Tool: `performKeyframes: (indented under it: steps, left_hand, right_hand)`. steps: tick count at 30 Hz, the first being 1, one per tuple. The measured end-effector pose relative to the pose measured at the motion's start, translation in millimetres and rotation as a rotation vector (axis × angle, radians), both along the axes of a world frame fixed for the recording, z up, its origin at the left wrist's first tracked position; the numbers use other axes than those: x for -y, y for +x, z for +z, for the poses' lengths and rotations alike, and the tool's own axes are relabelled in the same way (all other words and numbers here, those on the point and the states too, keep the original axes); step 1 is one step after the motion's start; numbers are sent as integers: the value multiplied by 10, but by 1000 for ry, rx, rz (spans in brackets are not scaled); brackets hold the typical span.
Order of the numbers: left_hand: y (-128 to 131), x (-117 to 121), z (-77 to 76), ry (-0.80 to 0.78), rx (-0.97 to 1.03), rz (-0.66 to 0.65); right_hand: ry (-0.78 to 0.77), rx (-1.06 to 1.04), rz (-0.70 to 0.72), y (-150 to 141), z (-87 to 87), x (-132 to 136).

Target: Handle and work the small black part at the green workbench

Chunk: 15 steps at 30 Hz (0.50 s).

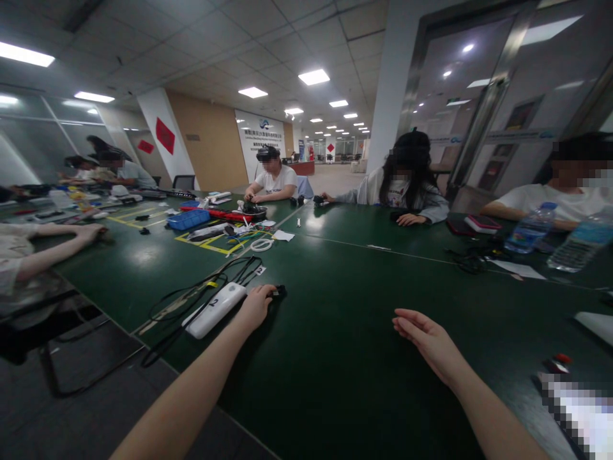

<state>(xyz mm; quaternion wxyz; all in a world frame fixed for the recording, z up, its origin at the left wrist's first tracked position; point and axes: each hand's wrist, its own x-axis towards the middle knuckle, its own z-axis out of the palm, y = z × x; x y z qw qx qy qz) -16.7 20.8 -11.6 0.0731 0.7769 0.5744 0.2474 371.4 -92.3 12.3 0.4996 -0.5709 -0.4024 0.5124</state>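
My left hand [256, 305] reaches out over the dark green table [335, 358], its fingers closed around a small black object [279, 292] that I cannot name. Just left of that hand lies a white power bank [214, 310] marked with a 2, with black cables [191, 291] looping from it. My right hand [426, 338] hovers over bare tabletop to the right, fingers stretched out and slightly apart, holding nothing.
Several people sit around the long table. A blue tray [188, 219], red tool [225, 214] and cable coil [261, 245] lie mid-table. Two water bottles [529, 229] stand at the right. A black chair [33, 326] is at the left, a blurred white item [582, 415] lower right.
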Motion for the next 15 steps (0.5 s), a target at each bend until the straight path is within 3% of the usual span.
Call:
performKeyframes:
  steps: [15]
  left_hand:
    - [38,77,85,80,-97,-49]
  right_hand:
    - [-18,-6,5,23,-7,-4]
